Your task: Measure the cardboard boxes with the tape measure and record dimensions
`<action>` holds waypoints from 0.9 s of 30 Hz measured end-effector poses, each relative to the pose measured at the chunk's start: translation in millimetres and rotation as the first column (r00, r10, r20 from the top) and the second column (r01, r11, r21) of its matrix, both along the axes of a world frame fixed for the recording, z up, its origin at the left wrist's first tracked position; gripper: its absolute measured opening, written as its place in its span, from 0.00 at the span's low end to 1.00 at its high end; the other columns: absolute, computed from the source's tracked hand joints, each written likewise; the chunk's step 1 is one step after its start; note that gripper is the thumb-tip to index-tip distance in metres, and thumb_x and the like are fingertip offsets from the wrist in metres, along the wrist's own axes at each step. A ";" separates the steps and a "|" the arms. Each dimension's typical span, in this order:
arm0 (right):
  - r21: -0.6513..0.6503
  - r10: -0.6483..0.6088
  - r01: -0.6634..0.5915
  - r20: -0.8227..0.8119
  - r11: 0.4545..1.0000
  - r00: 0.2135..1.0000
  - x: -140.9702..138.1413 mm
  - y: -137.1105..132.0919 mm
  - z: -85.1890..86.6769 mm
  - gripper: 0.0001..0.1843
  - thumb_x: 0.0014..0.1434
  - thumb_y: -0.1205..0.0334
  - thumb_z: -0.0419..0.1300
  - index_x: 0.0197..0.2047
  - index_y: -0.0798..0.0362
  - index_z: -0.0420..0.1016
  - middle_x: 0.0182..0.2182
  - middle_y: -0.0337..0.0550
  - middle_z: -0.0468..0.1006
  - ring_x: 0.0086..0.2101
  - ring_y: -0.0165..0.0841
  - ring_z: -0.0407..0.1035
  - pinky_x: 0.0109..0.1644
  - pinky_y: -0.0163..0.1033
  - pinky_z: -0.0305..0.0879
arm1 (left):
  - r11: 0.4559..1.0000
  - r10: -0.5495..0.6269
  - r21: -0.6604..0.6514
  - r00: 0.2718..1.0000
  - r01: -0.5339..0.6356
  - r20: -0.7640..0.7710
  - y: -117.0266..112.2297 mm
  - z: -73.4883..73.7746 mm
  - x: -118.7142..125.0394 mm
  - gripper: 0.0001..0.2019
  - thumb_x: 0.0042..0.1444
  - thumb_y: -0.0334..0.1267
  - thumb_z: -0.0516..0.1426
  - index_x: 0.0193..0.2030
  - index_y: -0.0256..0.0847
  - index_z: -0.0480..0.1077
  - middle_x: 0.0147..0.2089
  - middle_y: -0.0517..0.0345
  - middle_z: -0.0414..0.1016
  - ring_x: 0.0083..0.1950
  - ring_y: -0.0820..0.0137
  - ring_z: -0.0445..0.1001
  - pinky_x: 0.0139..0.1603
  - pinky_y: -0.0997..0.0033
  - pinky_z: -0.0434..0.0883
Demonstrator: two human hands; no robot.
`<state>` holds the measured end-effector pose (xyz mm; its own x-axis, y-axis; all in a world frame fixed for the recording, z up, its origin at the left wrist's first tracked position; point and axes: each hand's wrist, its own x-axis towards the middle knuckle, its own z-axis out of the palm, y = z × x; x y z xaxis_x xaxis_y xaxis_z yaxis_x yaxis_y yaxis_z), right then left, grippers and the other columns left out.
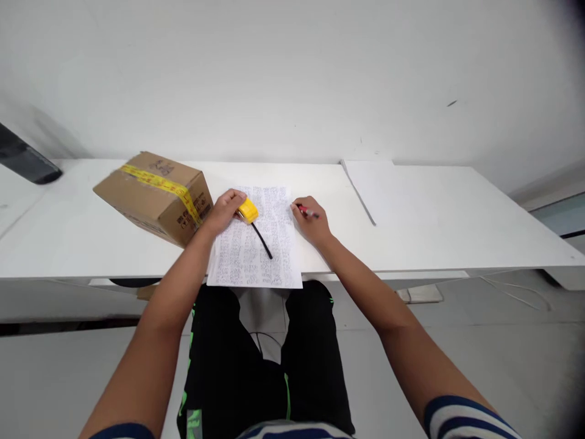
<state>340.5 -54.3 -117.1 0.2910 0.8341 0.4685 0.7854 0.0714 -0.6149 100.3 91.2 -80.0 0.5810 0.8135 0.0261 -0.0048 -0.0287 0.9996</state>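
The tape measure (249, 210) is coloured yellow, its strap (262, 241) black; the pen (308, 211) is coloured red; the brown box (137, 198) is banded yellow; the sleeves (461, 417) are striped navy and white.

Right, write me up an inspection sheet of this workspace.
Surface: white table, running along the wall.
Job's things: written sheet, its near edge overhanging the table; yellow tape measure with black strap; red pen.
Clutter: taped cardboard box at left; stack of blank-looking sheets at right; dark object at far left, unidentified.
Hands: left hand holds the tape measure; right hand holds the pen at the sheet's right edge.
Cables: thin dark cable below, between the legs.
Surroundings: pale wall with a dark mark.
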 end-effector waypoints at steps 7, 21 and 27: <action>-0.032 0.012 -0.007 0.168 0.999 0.986 -17.6 -0.9 -2.0 0.29 0.69 0.59 0.49 0.72 0.54 0.65 0.47 0.54 0.75 0.33 0.38 0.70 0.33 0.45 0.70 | 0.987 0.152 0.058 0.985 -0.148 -0.085 -18.4 2.2 -1.4 0.27 0.55 0.55 0.67 0.54 0.41 0.69 0.41 0.57 0.72 0.37 0.70 0.74 0.36 0.71 0.73; 0.123 0.534 -0.536 0.057 0.835 0.844 -159.3 -5.5 114.1 0.34 0.65 0.37 0.63 0.66 0.46 0.67 0.60 0.54 0.79 0.53 0.49 0.80 0.53 0.55 0.80 | 0.922 0.262 0.370 0.888 -0.115 -0.378 -105.5 151.5 -117.4 0.30 0.69 0.64 0.49 0.29 0.41 0.70 0.27 0.55 0.74 0.31 0.66 0.73 0.34 0.67 0.67; 0.116 0.497 -0.492 -0.025 0.863 0.867 -196.0 -12.7 121.0 0.32 0.62 0.42 0.64 0.65 0.45 0.68 0.59 0.53 0.79 0.51 0.49 0.80 0.49 0.53 0.79 | 0.970 0.152 0.236 0.899 -0.056 -0.411 -56.5 189.5 -179.3 0.21 0.56 0.56 0.65 0.30 0.41 0.69 0.28 0.59 0.70 0.28 0.72 0.66 0.31 0.69 0.64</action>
<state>144.5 -67.1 3.9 -0.1204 0.8234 0.5545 0.5970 0.5063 -0.6223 -79.0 34.7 109.6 0.4877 0.8727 -0.0242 0.4321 -0.2172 0.8753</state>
